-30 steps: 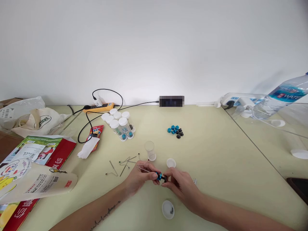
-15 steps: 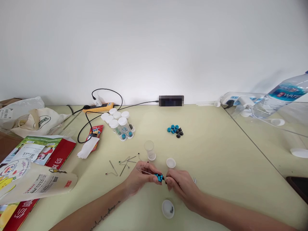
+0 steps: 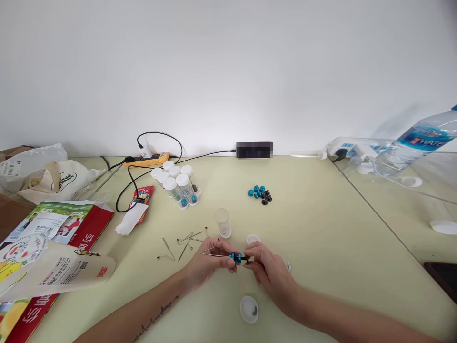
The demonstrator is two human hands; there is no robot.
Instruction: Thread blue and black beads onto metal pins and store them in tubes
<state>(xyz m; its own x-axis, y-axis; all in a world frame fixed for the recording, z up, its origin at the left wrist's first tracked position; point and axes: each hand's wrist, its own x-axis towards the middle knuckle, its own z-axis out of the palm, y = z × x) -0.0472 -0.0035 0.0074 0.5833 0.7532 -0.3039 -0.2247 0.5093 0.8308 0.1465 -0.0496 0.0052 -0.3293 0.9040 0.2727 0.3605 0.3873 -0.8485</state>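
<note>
My left hand is closed, its thumb and fingers pinching a small blue spool-like part. A thin bent wire also lies between those fingers. At the blue part's right end is a black stem-like piece, whose far end my right hand pinches. Whether the two pieces are joined I cannot tell. Left of the hands lie several bent wires with small beads at their ends. A clear tube stands just beyond my left hand. Below, a white cap contains small dark bits.
Behind the hands lie loose blue parts and black parts. Capped tubes stand in a cluster at the back left. Another white cap is partly behind my right hand. A paper cup lies at left; a water bottle leans at right.
The blue part has turned and risen slightly, and more of the black piece shows between the hands. My right hand has moved up a little, covering part of the white cap behind it.
</note>
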